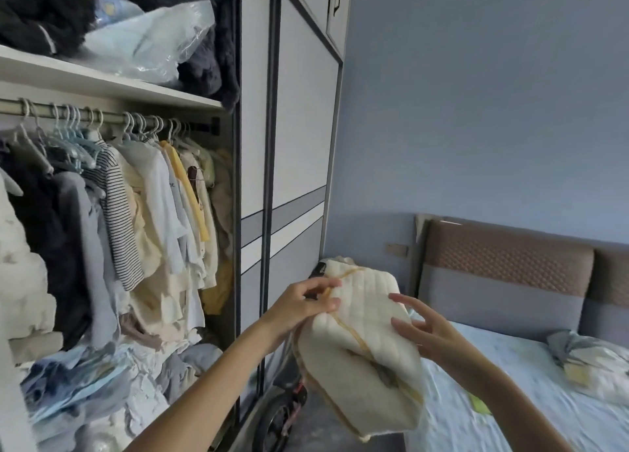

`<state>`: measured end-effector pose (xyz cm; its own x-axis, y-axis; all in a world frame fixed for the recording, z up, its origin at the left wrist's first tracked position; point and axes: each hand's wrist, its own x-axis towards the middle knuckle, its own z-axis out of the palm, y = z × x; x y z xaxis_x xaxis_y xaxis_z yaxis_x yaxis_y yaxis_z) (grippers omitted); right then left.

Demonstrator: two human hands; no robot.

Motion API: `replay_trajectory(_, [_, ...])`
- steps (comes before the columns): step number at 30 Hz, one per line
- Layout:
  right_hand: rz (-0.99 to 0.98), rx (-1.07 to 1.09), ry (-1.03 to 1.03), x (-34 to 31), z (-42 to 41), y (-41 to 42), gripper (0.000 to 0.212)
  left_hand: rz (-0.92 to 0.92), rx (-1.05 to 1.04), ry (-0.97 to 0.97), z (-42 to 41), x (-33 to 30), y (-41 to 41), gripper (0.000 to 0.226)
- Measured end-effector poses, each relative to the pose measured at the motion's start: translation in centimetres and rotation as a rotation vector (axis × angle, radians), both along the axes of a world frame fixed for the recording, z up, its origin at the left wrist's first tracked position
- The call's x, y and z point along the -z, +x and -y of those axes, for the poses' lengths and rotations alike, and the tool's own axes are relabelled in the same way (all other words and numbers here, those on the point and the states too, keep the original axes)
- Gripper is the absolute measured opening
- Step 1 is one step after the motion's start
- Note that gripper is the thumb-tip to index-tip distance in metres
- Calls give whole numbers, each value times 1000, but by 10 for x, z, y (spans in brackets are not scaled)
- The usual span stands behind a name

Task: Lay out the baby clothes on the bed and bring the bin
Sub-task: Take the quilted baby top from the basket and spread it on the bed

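The fingers [332, 283] of the left hand [299, 307] are curled and pinch the top edge of a cream quilted garment [360, 336] with yellow piping, so that hand carries it; the right hand [430, 336] has its fingers spread wide and straight at the garment's right side, touching it or just off it, I cannot tell which. The garment hangs in the air between the wardrobe [292, 145] and the bed [510, 400], folded or bunched, not yet laid out. At far left the open wardrobe is packed: a rail [112, 116] of small clothes on hangers and a loose heap [95, 383] below, so a swing back that way would likely snag a hanger or drag the heap out. With only a pinch at one edge, the thick garment may well slip or unfold and drop to the floor, where a wheeled thing [282, 414] stands just beside the bed's corner and could catch it or a foot. To the right the mattress offers broad bare room; a bundle [592, 363] and a green scrap [480, 405] lie on it, and the headboard [507, 257] bounds the far end. No bin is in view.
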<state>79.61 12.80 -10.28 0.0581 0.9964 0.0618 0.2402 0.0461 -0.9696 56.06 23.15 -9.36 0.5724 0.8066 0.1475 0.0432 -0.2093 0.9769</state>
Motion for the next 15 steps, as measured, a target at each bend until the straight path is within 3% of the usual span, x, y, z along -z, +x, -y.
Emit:
replay_trajectory(7, [30,28,18,2,-63,19,89,69,29,-5,-81,8,26,31])
replay_trajectory(12, [40,88,0,4,-114,70,82,28,72,-2,-143,18,82,36])
replay_trajectory(15, [51,97,-27,3,-161,106,60,1,81,10,-183,21,115,44])
